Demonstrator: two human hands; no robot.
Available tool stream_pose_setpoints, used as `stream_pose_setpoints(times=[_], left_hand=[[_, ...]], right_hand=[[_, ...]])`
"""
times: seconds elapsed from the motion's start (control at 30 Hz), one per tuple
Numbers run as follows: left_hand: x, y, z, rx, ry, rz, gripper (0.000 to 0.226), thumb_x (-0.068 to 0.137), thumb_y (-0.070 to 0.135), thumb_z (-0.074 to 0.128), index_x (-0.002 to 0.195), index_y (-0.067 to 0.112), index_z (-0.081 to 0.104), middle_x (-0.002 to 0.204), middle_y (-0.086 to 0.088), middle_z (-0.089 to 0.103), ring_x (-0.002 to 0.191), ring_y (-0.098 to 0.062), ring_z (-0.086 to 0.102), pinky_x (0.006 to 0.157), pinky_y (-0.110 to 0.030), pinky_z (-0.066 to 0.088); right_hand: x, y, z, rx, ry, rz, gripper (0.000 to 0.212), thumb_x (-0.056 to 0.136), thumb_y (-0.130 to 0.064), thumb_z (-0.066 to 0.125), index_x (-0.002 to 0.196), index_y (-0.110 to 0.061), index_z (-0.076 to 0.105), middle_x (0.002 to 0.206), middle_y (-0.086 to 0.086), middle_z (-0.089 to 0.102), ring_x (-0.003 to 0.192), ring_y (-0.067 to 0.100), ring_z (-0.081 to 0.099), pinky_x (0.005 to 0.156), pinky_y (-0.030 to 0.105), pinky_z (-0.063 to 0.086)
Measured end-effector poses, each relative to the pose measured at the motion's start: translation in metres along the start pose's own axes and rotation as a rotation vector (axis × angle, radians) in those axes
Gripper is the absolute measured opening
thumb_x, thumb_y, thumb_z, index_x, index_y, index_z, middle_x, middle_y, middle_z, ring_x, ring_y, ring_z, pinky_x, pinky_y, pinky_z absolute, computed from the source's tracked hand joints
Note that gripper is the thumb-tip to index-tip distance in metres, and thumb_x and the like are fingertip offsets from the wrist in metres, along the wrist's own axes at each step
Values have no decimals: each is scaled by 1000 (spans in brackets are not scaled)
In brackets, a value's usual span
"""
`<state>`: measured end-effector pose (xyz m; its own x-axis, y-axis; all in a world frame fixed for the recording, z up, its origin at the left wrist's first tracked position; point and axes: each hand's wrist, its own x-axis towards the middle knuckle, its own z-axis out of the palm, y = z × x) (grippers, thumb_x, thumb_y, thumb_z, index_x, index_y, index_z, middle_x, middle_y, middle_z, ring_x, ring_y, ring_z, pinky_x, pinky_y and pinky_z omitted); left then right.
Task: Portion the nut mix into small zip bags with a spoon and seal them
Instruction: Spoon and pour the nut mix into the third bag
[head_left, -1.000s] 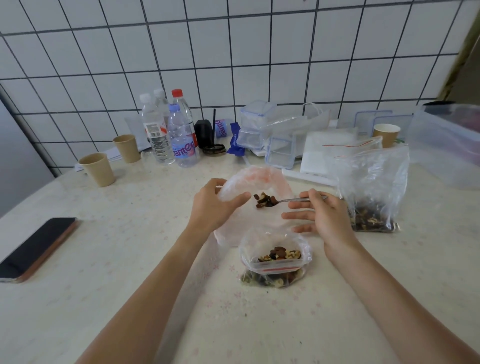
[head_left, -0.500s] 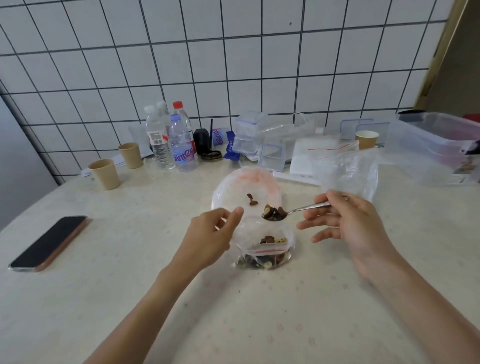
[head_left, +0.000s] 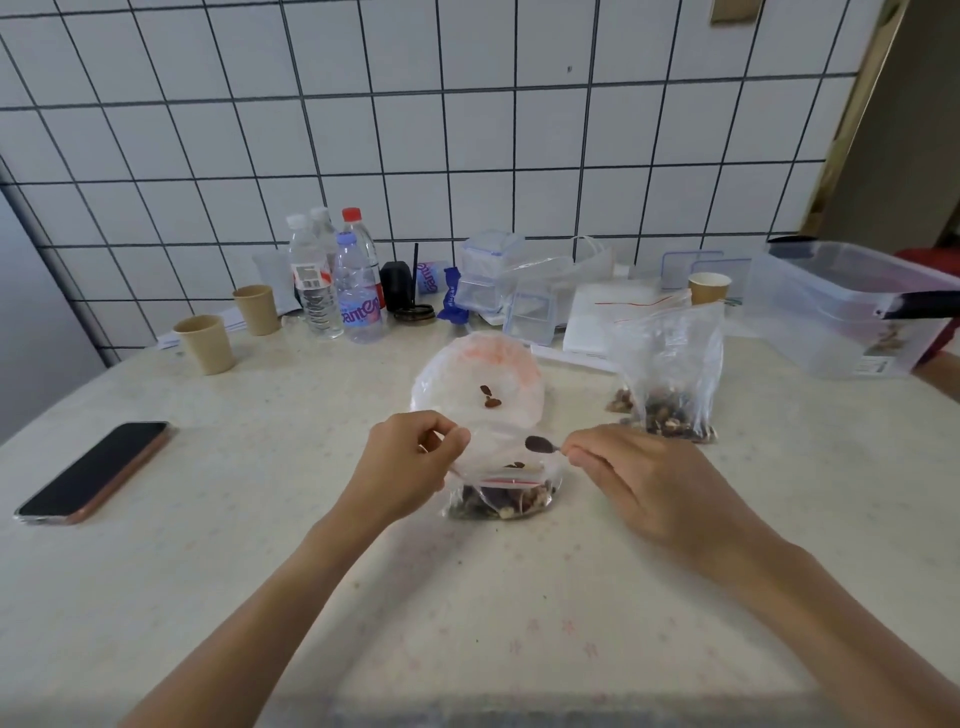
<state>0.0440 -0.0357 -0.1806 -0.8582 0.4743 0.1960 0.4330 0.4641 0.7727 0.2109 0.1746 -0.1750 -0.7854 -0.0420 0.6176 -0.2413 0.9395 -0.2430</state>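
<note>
The left hand (head_left: 410, 457) pinches the near-left rim of a small zip bag (head_left: 501, 499) between thumb and forefinger, holding its mouth up. The bag sits on the bench (head_left: 260, 545) between the two hands, its bottom full of nut mix under a red zip line. The right hand (head_left: 639, 483) has its grip pinched on the handle of a spoon (head_left: 540, 445), whose dark bowl hangs over the bag's mouth; whether anything lies in the bowl cannot be told. Just behind the small bag stands a bigger pale bag (head_left: 478, 384) with a red-tinted top and a few nuts (head_left: 489, 397) showing inside it. To the right, near the right hand, a tall clear bag (head_left: 670, 364) holds more nut mix at its base. A phone (head_left: 93, 470) lies well to the left. Paper cups (head_left: 203, 343), water bottles (head_left: 337, 286) and clear plastic boxes (head_left: 841, 306) line the tiled wall.
</note>
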Motion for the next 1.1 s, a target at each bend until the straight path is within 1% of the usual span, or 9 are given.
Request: stream_pose_setpoints(times=[0.07, 0.13, 0.3, 0.4, 0.5, 0.63, 0.77, 0.93, 1.1], left_hand=[[1, -4, 0, 34, -1, 6, 23, 98, 37, 68, 82, 20, 74, 59, 5, 68, 53, -11, 67, 57, -19, 47], [2, -7, -1, 62, -7, 7, 25, 95, 47, 69, 82, 26, 73, 62, 6, 69, 58, -12, 69, 60, -24, 49], [13, -10, -9, 67, 82, -6, 38, 83, 70, 68, 81, 32, 71, 73, 8, 71, 66, -11, 68, 63, -26, 52], [27, -9, -14, 75, 227, -7, 40, 80, 68, 73, 86, 28, 65, 76, 8, 66, 67, -8, 62, 60, -24, 44], [47, -9, -15, 79, 322, 6, 54, 76, 64, 79, 104, 23, 58, 97, 6, 63, 80, -11, 61, 68, -26, 47], [80, -4, -8, 104, 265, -7, 89, 72, 68, 81, 137, 18, 48, 136, 2, 52, 113, -16, 58, 95, -36, 50], [111, 0, 6, 160, 154, -61, 103, 69, 72, 82, 148, 19, 43, 146, -2, 53, 130, -24, 54, 105, -44, 49], [124, -7, 27, 334, 131, -124, 89, 70, 66, 85, 139, 21, 54, 129, -3, 64, 115, -27, 63, 78, -32, 45], [118, -23, 40, 352, 145, -88, 28, 83, 37, 79, 100, 16, 72, 88, -1, 72, 79, -24, 69, 61, -32, 53]], right_hand=[[2, 2, 2, 340, 26, 248, 32, 106, -39, 44, 103, -21, 70, 91, -11, 74, 83, 11, 71, 68, 30, 56], [7, 5, 6, 629, 141, 437, 28, 108, -31, 48, 98, -15, 69, 84, 1, 76, 79, 21, 72, 61, 35, 58], [29, 16, 16, 974, 296, 733, 29, 109, -25, 48, 98, -5, 66, 80, 17, 75, 78, 35, 76, 49, 35, 57], [46, 23, 25, 1011, 308, 809, 31, 108, -28, 49, 99, -3, 65, 81, 18, 75, 76, 33, 77, 48, 34, 58], [66, 29, 36, 992, 323, 819, 35, 108, -31, 49, 101, 0, 63, 76, 14, 76, 75, 31, 78, 49, 35, 60], [92, 39, 56, 886, 342, 817, 38, 109, -33, 47, 99, 0, 62, 74, 12, 76, 71, 28, 78, 52, 38, 61], [109, 52, 81, 802, 318, 832, 39, 108, -37, 46, 95, -4, 63, 75, 12, 77, 69, 26, 77, 60, 41, 62], [104, 67, 107, 748, 299, 816, 38, 108, -38, 47, 92, -7, 62, 70, 7, 77, 68, 21, 77, 58, 32, 61], [95, 75, 119, 805, 318, 877, 34, 108, -34, 47, 92, -7, 60, 73, 11, 77, 71, 26, 78, 63, 38, 62]])
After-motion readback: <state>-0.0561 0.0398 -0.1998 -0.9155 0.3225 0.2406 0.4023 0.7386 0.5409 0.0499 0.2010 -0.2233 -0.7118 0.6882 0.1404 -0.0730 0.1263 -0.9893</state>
